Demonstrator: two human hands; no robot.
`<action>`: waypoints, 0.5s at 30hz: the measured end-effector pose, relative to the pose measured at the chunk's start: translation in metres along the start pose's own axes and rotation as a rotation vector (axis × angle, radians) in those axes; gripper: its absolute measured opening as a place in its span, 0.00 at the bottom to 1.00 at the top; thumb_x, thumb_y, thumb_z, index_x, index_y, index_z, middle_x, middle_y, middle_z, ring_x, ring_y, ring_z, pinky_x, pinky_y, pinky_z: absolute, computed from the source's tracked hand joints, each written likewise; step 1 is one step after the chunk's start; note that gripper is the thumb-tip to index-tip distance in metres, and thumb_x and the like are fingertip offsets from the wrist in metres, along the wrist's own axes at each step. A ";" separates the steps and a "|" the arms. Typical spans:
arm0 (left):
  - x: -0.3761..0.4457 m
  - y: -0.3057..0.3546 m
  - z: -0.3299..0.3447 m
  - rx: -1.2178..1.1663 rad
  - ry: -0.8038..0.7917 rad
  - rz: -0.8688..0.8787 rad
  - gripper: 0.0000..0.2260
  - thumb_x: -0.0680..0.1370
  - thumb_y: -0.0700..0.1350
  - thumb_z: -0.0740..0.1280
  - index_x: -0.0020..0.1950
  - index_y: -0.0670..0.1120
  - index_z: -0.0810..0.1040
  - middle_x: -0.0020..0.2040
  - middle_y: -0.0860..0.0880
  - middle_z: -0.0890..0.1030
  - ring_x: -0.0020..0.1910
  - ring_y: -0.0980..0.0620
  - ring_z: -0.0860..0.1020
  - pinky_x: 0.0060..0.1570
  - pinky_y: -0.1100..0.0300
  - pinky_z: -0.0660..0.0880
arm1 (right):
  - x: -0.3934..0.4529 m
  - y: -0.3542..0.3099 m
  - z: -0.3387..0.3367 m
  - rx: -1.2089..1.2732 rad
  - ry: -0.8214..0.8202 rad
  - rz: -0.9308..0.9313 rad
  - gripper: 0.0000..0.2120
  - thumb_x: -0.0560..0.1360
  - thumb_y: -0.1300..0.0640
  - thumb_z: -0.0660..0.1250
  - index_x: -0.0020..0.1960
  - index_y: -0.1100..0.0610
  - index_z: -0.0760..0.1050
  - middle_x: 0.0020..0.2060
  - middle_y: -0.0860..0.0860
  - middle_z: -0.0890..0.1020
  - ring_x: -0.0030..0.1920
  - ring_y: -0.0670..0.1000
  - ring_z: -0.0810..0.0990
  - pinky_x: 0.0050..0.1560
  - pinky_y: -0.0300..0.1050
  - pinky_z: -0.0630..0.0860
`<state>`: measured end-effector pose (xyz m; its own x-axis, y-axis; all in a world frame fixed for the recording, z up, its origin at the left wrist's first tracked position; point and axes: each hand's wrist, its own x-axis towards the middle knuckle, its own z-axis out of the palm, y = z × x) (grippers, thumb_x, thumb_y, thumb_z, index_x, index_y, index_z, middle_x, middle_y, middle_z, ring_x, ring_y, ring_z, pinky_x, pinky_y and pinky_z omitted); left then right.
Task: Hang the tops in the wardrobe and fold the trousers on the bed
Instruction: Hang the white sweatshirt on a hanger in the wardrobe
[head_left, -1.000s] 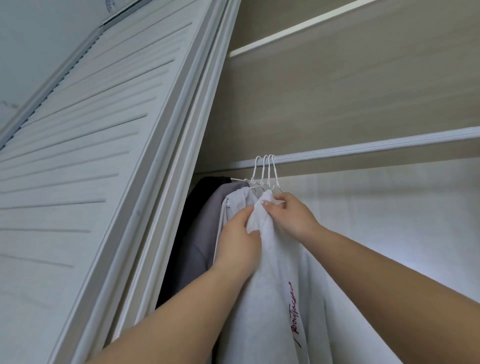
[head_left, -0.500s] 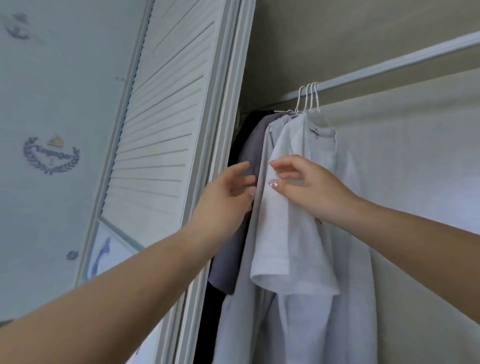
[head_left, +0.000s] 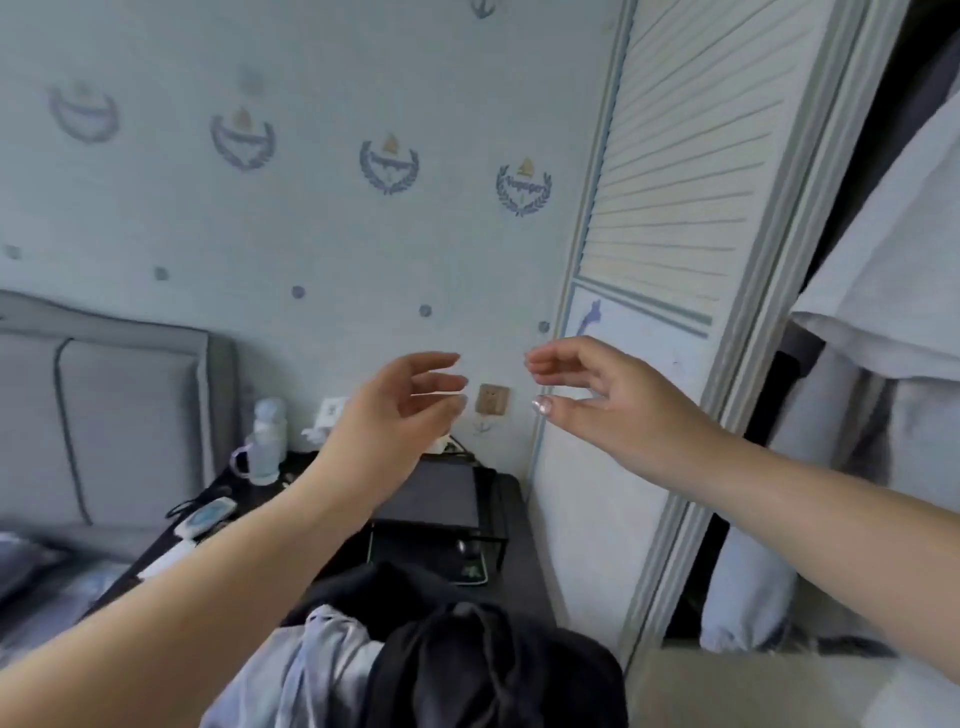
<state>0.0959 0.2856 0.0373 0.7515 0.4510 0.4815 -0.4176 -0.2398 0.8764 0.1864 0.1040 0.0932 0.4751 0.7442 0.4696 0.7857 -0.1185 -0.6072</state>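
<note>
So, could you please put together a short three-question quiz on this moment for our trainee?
1. True or false: the left hand is gripping a garment.
2. Which is right about the right hand? A: it holds a hanger; B: it is free, with loosely curled fingers; C: it rests on the louvred door.
3. Fill in: the pile of dark and pale clothes lies ____ the hands in the picture.

Key: 1 false, as it holds nothing. 2 B. 3 below. The white top hangs at the right edge, inside the wardrobe.
</note>
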 end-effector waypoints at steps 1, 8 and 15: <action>-0.021 -0.002 -0.027 0.032 0.044 -0.021 0.14 0.76 0.37 0.69 0.54 0.55 0.78 0.48 0.54 0.84 0.46 0.58 0.81 0.55 0.54 0.78 | -0.001 -0.009 0.028 0.038 -0.054 -0.012 0.14 0.74 0.57 0.69 0.54 0.41 0.71 0.55 0.40 0.78 0.57 0.34 0.75 0.55 0.28 0.71; -0.162 0.002 -0.187 0.172 0.281 -0.145 0.14 0.75 0.34 0.69 0.51 0.54 0.78 0.43 0.57 0.84 0.45 0.58 0.82 0.54 0.57 0.76 | -0.009 -0.086 0.204 0.306 -0.272 -0.070 0.14 0.73 0.62 0.69 0.52 0.45 0.73 0.54 0.46 0.80 0.56 0.41 0.78 0.60 0.35 0.72; -0.331 0.034 -0.351 0.254 0.535 -0.300 0.13 0.75 0.34 0.69 0.52 0.51 0.78 0.48 0.51 0.82 0.45 0.59 0.81 0.47 0.64 0.78 | -0.034 -0.208 0.393 0.494 -0.519 -0.118 0.13 0.73 0.59 0.70 0.54 0.47 0.74 0.53 0.45 0.80 0.55 0.39 0.78 0.58 0.32 0.72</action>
<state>-0.3458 0.4299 -0.0954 0.4317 0.8788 0.2031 -0.0470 -0.2030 0.9781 -0.1493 0.3615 -0.0480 0.0530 0.9642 0.2597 0.4911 0.2013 -0.8475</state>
